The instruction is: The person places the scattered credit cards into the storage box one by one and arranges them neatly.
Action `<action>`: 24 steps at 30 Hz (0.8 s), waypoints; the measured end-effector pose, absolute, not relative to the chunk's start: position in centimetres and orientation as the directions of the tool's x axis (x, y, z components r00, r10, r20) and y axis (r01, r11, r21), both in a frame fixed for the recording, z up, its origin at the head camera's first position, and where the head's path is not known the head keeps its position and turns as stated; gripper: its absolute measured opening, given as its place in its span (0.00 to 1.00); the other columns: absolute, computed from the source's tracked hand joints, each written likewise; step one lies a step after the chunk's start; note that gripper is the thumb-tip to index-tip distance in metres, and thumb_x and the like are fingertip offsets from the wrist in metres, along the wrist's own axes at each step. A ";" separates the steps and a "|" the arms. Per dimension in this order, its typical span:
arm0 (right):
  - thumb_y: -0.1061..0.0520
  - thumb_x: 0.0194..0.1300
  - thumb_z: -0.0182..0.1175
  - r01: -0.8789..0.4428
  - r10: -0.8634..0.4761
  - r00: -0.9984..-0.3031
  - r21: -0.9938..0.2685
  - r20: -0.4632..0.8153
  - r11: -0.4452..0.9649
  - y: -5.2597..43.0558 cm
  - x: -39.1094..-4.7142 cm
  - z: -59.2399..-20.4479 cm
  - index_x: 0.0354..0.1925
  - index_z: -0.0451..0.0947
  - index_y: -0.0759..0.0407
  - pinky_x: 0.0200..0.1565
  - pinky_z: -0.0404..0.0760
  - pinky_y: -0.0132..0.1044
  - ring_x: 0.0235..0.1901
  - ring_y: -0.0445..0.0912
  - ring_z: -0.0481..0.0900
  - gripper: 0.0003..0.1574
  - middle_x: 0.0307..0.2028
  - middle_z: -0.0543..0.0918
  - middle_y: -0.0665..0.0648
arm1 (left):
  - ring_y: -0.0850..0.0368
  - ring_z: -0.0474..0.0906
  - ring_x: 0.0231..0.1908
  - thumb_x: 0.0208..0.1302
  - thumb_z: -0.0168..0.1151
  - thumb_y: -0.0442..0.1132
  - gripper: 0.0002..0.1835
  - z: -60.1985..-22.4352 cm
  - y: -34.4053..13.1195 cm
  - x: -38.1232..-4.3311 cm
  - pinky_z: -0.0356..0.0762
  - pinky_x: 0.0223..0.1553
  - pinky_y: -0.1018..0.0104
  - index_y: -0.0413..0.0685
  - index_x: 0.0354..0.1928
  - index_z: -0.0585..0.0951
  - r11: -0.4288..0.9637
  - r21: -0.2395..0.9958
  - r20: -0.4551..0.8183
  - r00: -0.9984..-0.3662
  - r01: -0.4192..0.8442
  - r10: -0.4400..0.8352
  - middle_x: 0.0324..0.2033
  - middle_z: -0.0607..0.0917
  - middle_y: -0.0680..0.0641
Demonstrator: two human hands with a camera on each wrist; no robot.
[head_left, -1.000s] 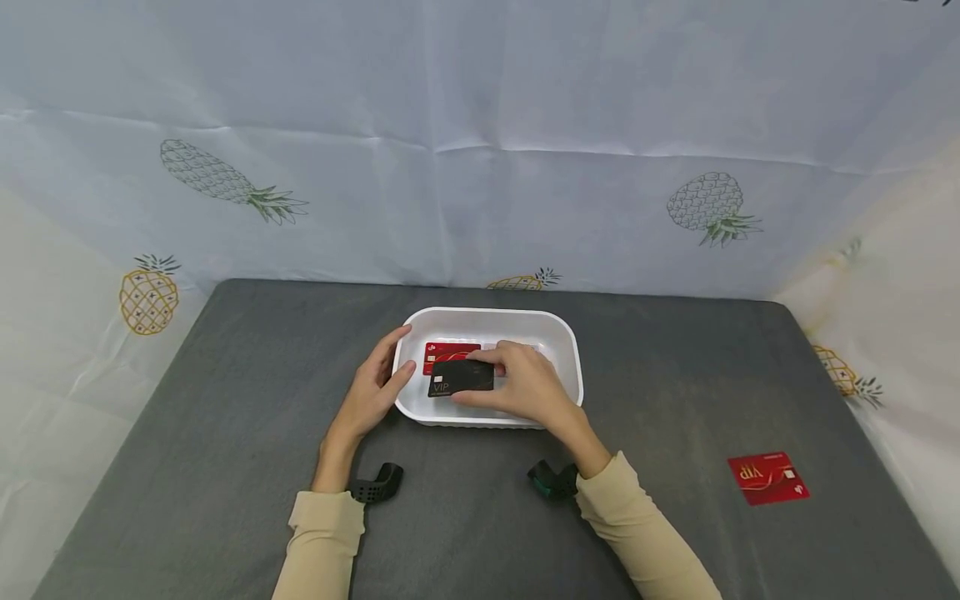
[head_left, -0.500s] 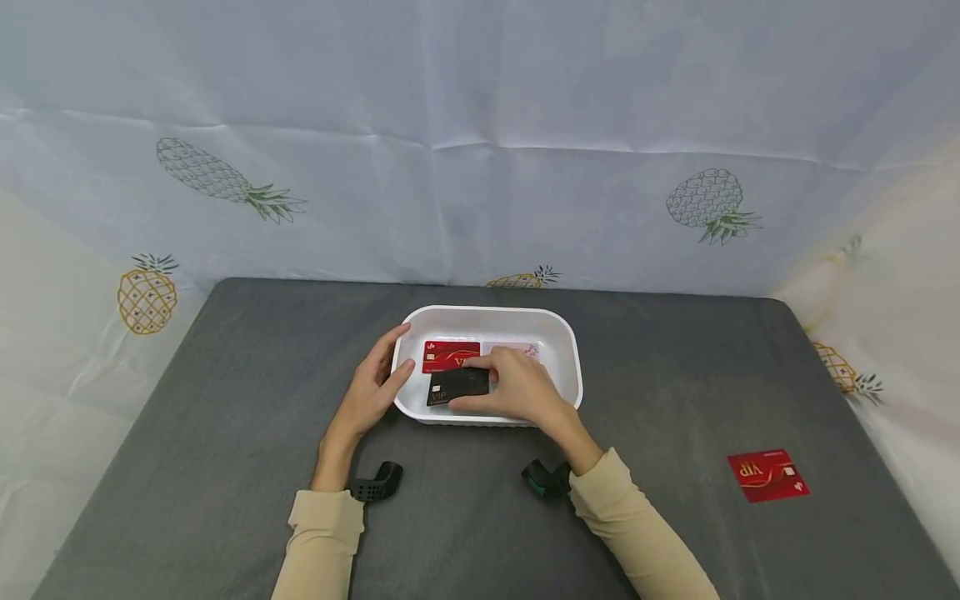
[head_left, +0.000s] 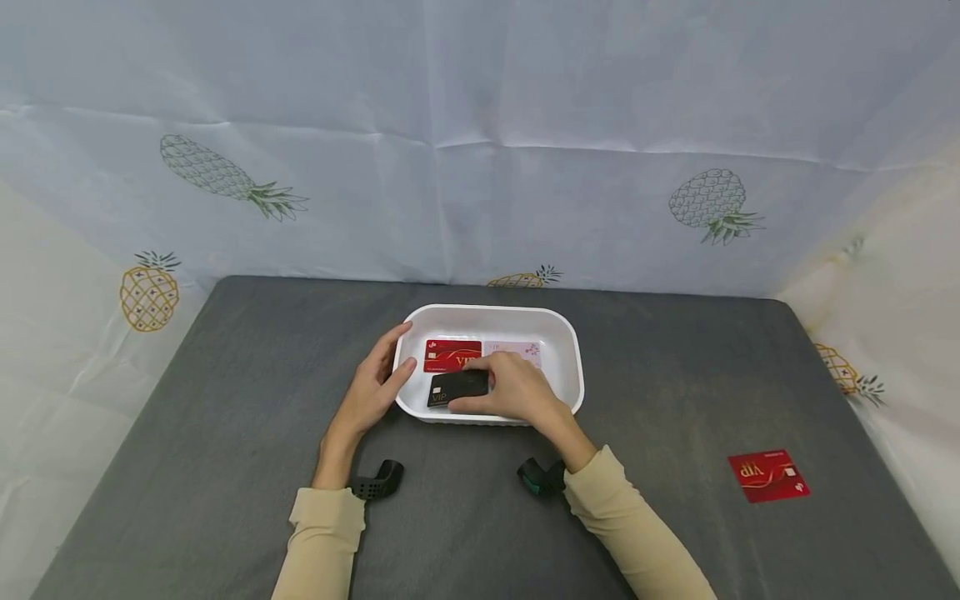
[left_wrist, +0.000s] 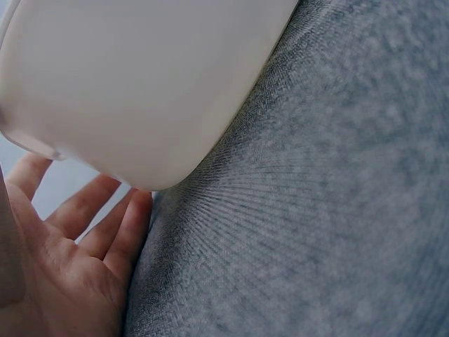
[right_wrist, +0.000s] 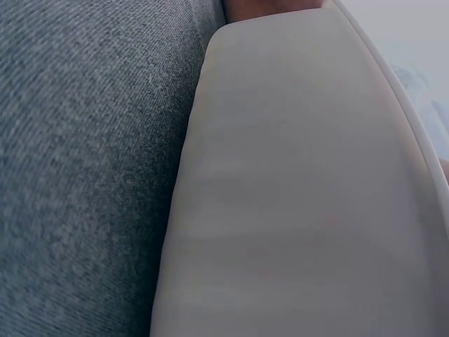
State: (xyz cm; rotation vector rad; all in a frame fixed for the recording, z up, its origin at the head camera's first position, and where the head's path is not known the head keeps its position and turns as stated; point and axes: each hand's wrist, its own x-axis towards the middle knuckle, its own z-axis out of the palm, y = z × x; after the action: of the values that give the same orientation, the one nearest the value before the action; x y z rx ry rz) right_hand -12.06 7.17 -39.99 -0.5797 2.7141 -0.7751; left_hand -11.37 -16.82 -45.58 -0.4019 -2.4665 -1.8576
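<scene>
One black card is inside a white tub, near the front side and left of the middle. The right hand reaches into the tub and pinches the black card between its thumb and fingers. It is hard to tell if that card touches the bottom. Just behind it, a red card lies in the tub, and a pale pink card is beside the red one, partly hidden by the right hand. The left hand holds the tub's left end, thumb over the edge and fingers outside. The tub sits on a gray table. Far to the right, another red card lies on the table, its "VIP" upside down. Behind the table hangs a pale cloth with pineapple pictures.
</scene>
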 end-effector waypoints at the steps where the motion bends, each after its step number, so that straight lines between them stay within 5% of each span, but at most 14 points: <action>1: 0.34 0.51 0.78 -0.306 -0.444 -0.886 -0.549 -0.136 0.778 7.2 -12.1 -40.0 0.59 0.85 0.50 0.24 0.59 0.32 0.21 0.40 0.65 0.40 0.19 0.71 0.48 | 0.36 0.70 0.70 0.75 0.57 0.35 0.32 -45.6 -16.8 -11.4 0.67 0.56 0.84 0.47 0.77 0.62 0.257 0.941 0.176 -0.966 0.221 0.187 0.73 0.69 0.35; 5: 0.35 0.52 0.78 -0.322 -0.457 -0.879 -0.541 -0.133 0.777 7.1 -12.1 -40.1 0.59 0.85 0.50 0.24 0.59 0.31 0.22 0.40 0.65 0.40 0.20 0.71 0.48 | 0.37 0.70 0.70 0.75 0.57 0.35 0.32 -45.6 -16.9 -11.4 0.68 0.58 0.81 0.48 0.78 0.63 0.266 0.938 0.175 -0.966 0.222 0.189 0.73 0.69 0.36; 11: 0.37 0.53 0.77 -0.330 -0.478 -0.871 -0.581 -0.117 0.744 7.1 -12.3 -40.2 0.59 0.84 0.54 0.25 0.61 0.30 0.22 0.40 0.66 0.40 0.20 0.72 0.48 | 0.38 0.69 0.71 0.75 0.57 0.36 0.32 -45.6 -16.9 -11.4 0.71 0.66 0.58 0.47 0.78 0.62 0.276 0.936 0.170 -0.966 0.220 0.193 0.74 0.68 0.36; 18: 0.41 0.58 0.75 -0.330 -0.521 -0.844 -0.639 -0.130 0.695 7.1 -12.5 -40.3 0.57 0.84 0.58 0.25 0.61 0.29 0.20 0.38 0.65 0.35 0.19 0.72 0.49 | 0.37 0.70 0.70 0.75 0.57 0.35 0.32 -45.6 -16.8 -11.4 0.67 0.58 0.81 0.48 0.77 0.63 0.254 0.941 0.178 -0.966 0.223 0.189 0.73 0.69 0.35; 24: 0.42 0.60 0.73 -0.323 -0.546 -0.825 -0.669 -0.147 0.669 7.1 -12.6 -40.5 0.56 0.84 0.59 0.24 0.63 0.29 0.19 0.37 0.66 0.32 0.19 0.74 0.49 | 0.37 0.70 0.70 0.74 0.57 0.35 0.32 -45.6 -16.8 -11.4 0.68 0.57 0.82 0.48 0.77 0.63 0.252 0.941 0.180 -0.965 0.225 0.189 0.73 0.70 0.35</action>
State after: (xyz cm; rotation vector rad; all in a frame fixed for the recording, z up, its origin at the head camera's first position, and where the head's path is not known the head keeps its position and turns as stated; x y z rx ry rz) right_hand -12.60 7.14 -40.47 -0.6880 2.5498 -0.9291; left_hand -11.42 -16.81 -45.62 -0.4069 -2.4613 -1.8590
